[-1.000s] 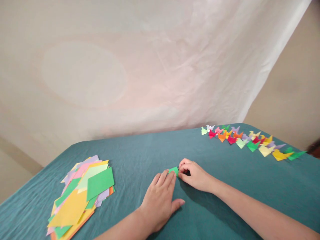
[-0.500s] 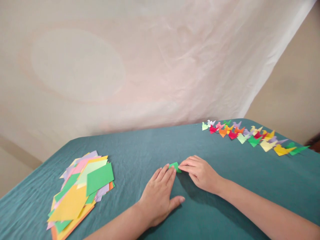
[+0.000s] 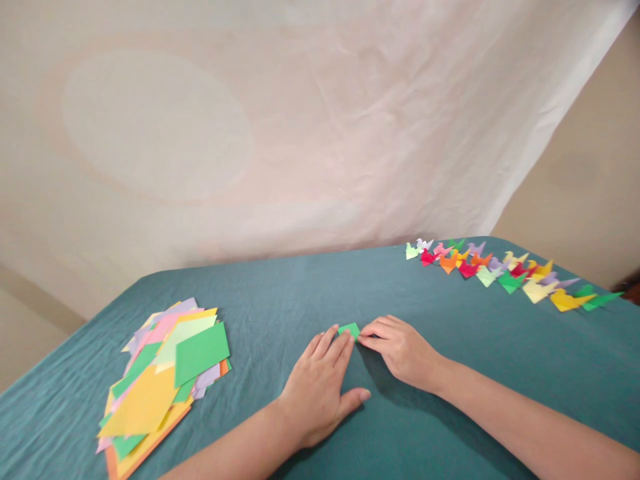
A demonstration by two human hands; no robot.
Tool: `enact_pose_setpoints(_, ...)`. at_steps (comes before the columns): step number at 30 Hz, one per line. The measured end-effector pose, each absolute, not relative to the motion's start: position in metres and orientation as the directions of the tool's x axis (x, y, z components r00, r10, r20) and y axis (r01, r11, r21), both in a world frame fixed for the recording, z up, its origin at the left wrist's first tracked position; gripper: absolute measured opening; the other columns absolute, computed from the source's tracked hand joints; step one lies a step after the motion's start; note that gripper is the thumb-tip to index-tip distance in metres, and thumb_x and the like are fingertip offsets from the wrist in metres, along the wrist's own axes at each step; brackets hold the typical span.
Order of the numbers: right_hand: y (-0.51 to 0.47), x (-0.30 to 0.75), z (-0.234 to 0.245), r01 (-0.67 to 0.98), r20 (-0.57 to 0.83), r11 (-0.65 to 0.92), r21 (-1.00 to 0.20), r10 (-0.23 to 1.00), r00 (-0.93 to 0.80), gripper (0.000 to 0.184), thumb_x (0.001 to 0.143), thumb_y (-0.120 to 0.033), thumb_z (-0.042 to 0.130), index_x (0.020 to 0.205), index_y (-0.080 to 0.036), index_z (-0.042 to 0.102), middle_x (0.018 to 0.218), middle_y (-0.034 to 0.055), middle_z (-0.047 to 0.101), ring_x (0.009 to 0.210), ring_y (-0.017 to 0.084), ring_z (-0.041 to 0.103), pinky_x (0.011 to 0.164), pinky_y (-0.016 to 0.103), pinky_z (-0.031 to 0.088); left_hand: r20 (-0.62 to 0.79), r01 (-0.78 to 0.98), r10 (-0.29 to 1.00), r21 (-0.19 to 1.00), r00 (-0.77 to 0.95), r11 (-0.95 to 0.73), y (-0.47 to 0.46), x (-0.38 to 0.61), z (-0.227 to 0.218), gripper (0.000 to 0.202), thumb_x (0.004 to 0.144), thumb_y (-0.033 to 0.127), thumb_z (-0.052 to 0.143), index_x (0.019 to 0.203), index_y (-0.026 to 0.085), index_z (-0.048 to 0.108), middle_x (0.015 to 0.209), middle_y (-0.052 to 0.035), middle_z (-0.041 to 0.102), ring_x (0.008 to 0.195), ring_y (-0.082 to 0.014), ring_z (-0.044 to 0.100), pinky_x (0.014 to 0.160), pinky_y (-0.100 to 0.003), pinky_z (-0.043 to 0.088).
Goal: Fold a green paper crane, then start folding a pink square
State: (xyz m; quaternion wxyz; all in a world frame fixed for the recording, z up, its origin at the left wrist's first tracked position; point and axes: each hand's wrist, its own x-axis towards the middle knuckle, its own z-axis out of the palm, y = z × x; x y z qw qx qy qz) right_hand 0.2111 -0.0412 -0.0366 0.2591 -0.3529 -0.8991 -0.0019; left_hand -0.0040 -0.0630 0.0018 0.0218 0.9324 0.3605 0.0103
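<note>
A small folded piece of green paper [image 3: 350,329] lies on the dark teal cloth in front of me. Stretched flat over its near left side is my left hand [image 3: 323,380], fingers extended and thumb apart, the fingertips pressing the paper down. My right hand [image 3: 397,348] comes in from the right and pinches the paper's right corner between thumb and forefinger. Part of the green paper is hidden under the left fingertips.
A loose pile of coloured paper sheets [image 3: 145,403] lies on the left of the cloth-covered table [image 3: 280,293]. Rows of small folded paper birds [image 3: 487,276] stand at the back right. A pale cloth [image 3: 300,133] hangs behind the table.
My right fingers have closed more tightly at the paper's right corner, and its visible outline has altered slightly. My left hand stays nearly in place. The whole view has shifted a little.
</note>
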Motion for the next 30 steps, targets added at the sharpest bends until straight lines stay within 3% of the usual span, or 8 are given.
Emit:
enact_pose_setpoints(18, -0.0431, 0.2089, -0.0351, 0.638, 0.419, 0.767, -0.076, 0.605, -0.677, 0.022, 0.088, -0.013, 0.045, 0.101, -0.014, 0.063, 0.094, 0.0089, 0.063, 0.087, 0.019, 0.054, 0.075, 0.033, 0.043, 0.022, 0.669, 0.671, 0.048, 0.741, -0.741, -0.062, -0.0055, 0.001, 0.066, 0.089, 0.058, 0.024, 0.139, 0.016, 0.024, 0.144, -0.0074, 0.028, 0.131, -0.0272, 0.023, 0.105, -0.043, 0.022)
enact_pose_setpoints(30, -0.0448, 0.2072, -0.034, 0.634, 0.439, 0.766, -0.106, 0.608, -0.662, 0.023, 0.089, -0.013, 0.044, 0.102, -0.014, 0.063, 0.092, 0.0097, 0.062, 0.088, 0.019, 0.053, 0.077, 0.033, 0.047, 0.057, 0.67, 0.672, 0.05, 0.738, -0.741, -0.0591, -0.0064, 0.0014, 0.063, 0.088, 0.058, 0.025, 0.136, 0.019, 0.03, 0.137, -0.0093, 0.037, 0.122, -0.0268, 0.035, 0.102, -0.042, 0.025)
